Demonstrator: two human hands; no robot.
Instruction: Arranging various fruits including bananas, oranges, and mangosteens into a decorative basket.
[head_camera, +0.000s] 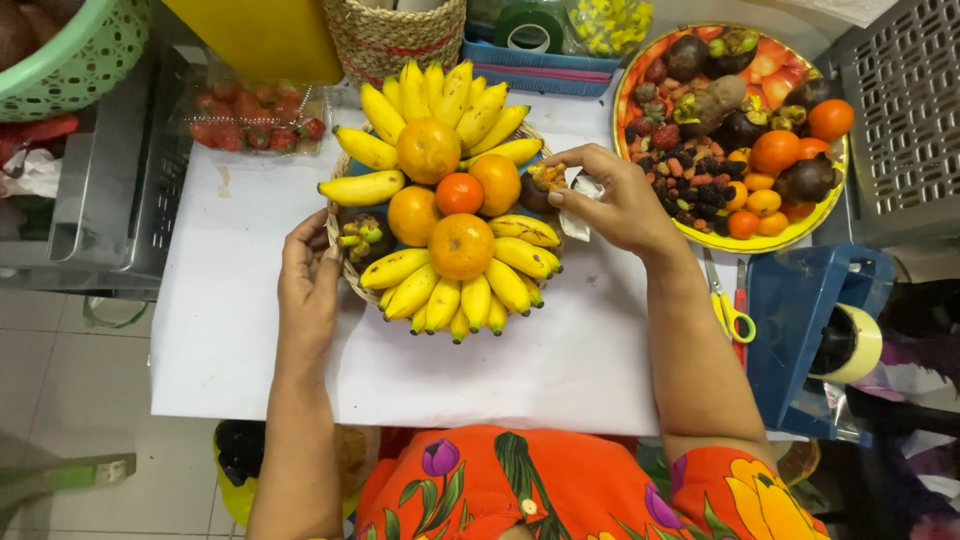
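Observation:
A woven basket (343, 262) on white paper holds rings of small yellow bananas (450, 292) around several oranges (461, 245). A dark mangosteen (364, 235) sits at its left side. My left hand (308, 280) rests flat against the basket's left rim, fingers apart, holding nothing. My right hand (612, 200) is at the basket's right edge, pinching a crumpled white tissue (585, 186) beside another dark mangosteen (543, 186) with a yellowish top.
A round yellow-rimmed tray (782, 240) of mixed fruit stands at the right. Scissors (730, 312) and a blue tape dispenser (810, 340) lie near it. A clear box of strawberries (255, 118), grey crates (120, 180) and a wicker basket (395, 35) border the table.

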